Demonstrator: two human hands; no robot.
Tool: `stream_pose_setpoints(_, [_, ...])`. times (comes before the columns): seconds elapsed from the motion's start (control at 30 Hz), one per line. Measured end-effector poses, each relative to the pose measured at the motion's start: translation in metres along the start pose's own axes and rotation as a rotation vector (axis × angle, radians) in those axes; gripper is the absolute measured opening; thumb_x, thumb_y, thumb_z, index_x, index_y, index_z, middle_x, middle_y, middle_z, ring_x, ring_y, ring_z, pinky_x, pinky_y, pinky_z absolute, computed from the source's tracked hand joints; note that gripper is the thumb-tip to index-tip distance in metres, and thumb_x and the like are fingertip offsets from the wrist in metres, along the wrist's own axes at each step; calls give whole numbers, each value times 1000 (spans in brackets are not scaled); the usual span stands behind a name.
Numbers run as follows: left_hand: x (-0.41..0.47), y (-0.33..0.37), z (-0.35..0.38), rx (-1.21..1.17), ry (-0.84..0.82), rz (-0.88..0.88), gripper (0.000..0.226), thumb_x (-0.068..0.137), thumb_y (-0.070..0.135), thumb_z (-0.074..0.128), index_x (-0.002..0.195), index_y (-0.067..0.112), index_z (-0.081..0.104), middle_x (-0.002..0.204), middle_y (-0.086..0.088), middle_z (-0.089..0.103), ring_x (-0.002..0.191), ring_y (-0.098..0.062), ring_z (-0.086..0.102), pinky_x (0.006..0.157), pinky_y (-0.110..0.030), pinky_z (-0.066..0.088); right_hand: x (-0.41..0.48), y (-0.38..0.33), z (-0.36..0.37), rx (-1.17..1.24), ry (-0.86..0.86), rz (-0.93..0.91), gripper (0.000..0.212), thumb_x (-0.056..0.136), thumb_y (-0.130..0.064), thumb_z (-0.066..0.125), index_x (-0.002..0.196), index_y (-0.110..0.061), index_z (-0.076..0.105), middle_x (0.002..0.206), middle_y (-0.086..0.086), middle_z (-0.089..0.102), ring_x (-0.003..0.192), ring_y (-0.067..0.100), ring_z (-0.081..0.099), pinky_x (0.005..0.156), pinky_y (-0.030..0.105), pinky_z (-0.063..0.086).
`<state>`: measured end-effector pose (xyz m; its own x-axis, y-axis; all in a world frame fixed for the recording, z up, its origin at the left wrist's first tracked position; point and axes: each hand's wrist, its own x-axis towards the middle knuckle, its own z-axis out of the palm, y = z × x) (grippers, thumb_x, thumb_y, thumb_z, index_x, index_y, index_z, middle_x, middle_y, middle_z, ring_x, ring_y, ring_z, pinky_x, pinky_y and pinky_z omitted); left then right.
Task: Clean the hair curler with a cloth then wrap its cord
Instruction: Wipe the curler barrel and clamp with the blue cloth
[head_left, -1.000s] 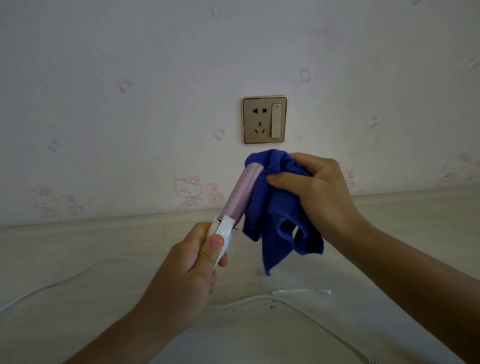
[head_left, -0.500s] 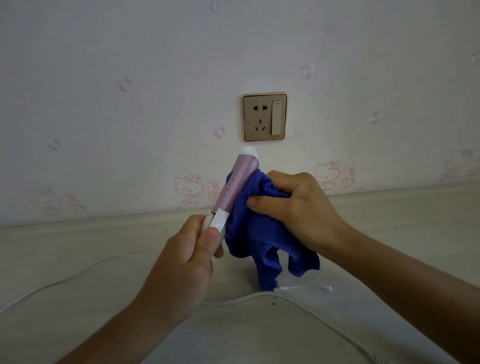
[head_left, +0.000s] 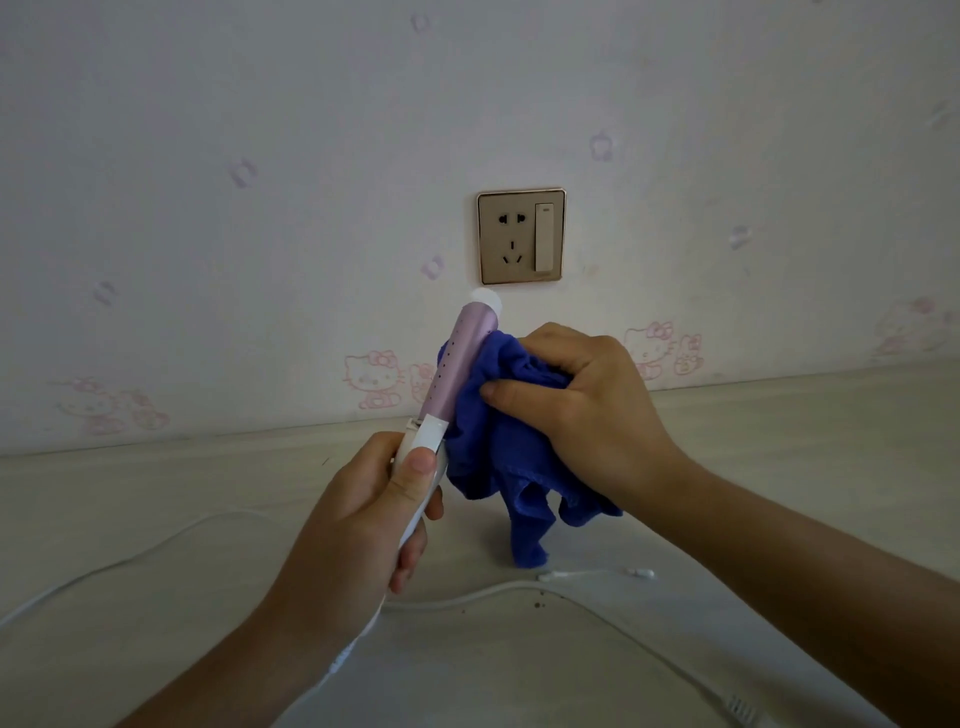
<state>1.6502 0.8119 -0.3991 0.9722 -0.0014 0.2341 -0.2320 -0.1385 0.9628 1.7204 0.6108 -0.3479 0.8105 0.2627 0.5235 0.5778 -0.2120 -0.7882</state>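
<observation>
The hair curler (head_left: 457, 358) has a pink barrel with a white tip and a white handle, and points up and away from me. My left hand (head_left: 363, 509) grips its white handle, thumb on top. My right hand (head_left: 582, 410) holds a bunched blue cloth (head_left: 498, 447) against the right side of the barrel, near its lower half. The cloth's loose end hangs down to the surface. The white cord (head_left: 519, 590) leaves the handle's base and trails across the surface to both sides.
A gold wall socket with a switch (head_left: 521, 236) sits on the wall just above the curler's tip. The pale surface (head_left: 156, 493) meets the patterned wall behind. A small white cable end (head_left: 597, 574) lies near the cloth's hanging tip.
My right hand has slid the cloth down the barrel from the tip toward the handle, uncovering the white tip. My left hand has kept its grip on the handle.
</observation>
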Motion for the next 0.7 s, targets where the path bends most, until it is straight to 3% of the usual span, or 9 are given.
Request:
stream_pose_setpoints(0.1, [0,0,1,3,-7,-17,49,85,66,54,95,19,63,81,-27,55,48,-23,41,41,-28,36,-1,2,1,12,24,15,4,88,-17,76,90,-20,76,85,-7,66,79,10,65,72,17,51])
stream_pose_setpoints(0.27, [2,5,3,-12,-18,-25,37,90,58,53,94,23,65,78,-6,62,48,-18,44,41,-27,38,0,3,1,26,50,-1,8,89,-17,76,92,-25,75,87,-10,67,82,9,66,73,16,53])
stream_pose_setpoints(0.47, [-4,3,3,16,-24,-44,32,92,53,51,92,24,64,80,-2,63,48,-14,43,42,-26,37,9,5,-12,46,135,29,17,91,-18,71,91,-35,73,89,-14,69,82,6,68,70,13,52])
stream_pose_setpoints(0.7, [-7,-1,5,7,-11,-14,42,83,64,52,94,25,63,81,-3,62,46,-14,41,41,-27,35,10,3,-17,5,-22,7,5,89,-16,74,85,-16,73,86,2,66,74,12,64,67,17,52])
